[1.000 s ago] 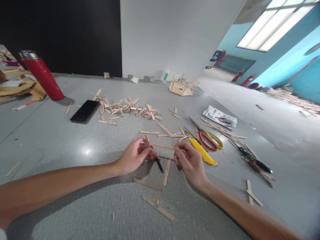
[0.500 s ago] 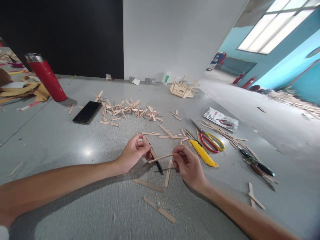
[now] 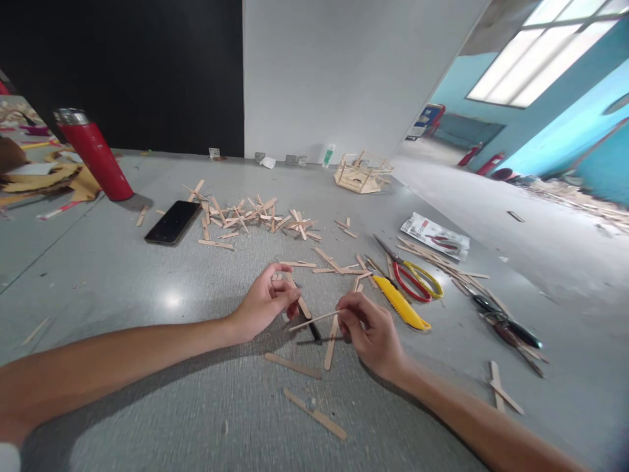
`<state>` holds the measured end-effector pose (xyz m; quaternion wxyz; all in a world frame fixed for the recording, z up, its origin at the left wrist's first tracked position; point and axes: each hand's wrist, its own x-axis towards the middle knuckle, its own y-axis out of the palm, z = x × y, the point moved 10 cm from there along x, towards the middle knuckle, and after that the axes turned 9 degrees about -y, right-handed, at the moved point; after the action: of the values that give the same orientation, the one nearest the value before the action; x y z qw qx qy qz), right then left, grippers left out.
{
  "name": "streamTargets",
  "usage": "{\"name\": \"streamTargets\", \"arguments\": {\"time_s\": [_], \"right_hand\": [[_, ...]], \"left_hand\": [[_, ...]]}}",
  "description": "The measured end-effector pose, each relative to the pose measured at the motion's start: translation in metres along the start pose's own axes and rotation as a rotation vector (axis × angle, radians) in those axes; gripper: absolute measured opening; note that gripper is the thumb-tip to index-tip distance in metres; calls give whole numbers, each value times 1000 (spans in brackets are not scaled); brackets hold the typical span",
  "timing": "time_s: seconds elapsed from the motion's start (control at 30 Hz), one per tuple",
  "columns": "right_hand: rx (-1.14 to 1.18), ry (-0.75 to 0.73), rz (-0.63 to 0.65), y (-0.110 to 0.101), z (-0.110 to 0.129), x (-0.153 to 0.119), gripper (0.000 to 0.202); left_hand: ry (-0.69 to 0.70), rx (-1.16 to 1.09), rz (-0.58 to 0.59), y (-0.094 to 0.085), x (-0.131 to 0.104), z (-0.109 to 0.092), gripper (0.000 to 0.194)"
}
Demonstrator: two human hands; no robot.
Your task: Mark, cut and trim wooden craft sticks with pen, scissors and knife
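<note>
Head view, as I watch from my distant post: the left forearm [image 3: 147, 347] enters from the near left, its elbow end cut off by the frame. The left hand [image 3: 263, 300] is half curled, thumb and forefinger apart at the tips. Just right of it, a flat wooden stick [image 3: 301, 303] slants over a dark slender tool [image 3: 314, 332]; fingers cover part of both, so I cannot tell whether this hand grips either. Farther right, the right hand [image 3: 369, 324] pinches a thin stick [image 3: 314, 320] between thumb and fingers, its free end pointing left and nearer; the gripped end is hidden. Its forearm slopes away to the near right and out of frame. Right of that hand lies a yellow-handled tool [image 3: 400, 303], beside scissors [image 3: 413, 278].
</note>
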<state>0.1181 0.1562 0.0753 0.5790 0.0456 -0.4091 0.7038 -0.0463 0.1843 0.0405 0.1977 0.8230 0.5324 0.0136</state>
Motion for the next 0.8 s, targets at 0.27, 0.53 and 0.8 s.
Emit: {"name": "streamTargets", "arguments": {"time_s": [0.27,0.53,0.8], "right_hand": [[25,10,5,1,0,-2,19],[39,48,-5,0,-1,0,20],[48,104,-41,-3,-8,-4,19]], "left_hand": [[-19,16,40,4,1,3,56],[-22,25,62,6,3,5,56],[-65,20,117,10,3,7,54]]}}
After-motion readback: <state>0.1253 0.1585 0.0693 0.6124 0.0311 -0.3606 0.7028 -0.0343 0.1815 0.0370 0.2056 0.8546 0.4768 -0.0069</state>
